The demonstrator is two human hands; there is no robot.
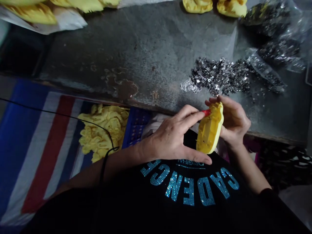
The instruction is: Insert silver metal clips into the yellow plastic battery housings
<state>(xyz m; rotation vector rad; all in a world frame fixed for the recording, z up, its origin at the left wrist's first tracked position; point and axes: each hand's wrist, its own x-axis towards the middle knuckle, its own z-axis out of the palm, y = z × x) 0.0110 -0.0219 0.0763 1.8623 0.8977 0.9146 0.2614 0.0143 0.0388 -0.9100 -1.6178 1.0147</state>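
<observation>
A yellow plastic shell (209,130), with ribs inside its hollow face, is held on edge above my lap. My right hand (235,120) is closed around its far side, with the thumb partly behind it. My left hand (175,135) is on the other side, thumb and fingers spread wide. Something red (206,112) at its index fingertip touches the shell's inner upper part; whether it is a finger cover or a separate piece I cannot make out. Just beyond my hands, a heap of small metal clips (219,76) lies on the grey worktable (136,48).
Clear plastic bags (280,48) of metal parts lie at right. Two yellow pieces (197,6) sit at the far edge, more on white sheeting (70,21) at upper left. A blue crate (136,126) stands beside piled yellow parts (104,130). A black cable (92,123) crosses my left forearm.
</observation>
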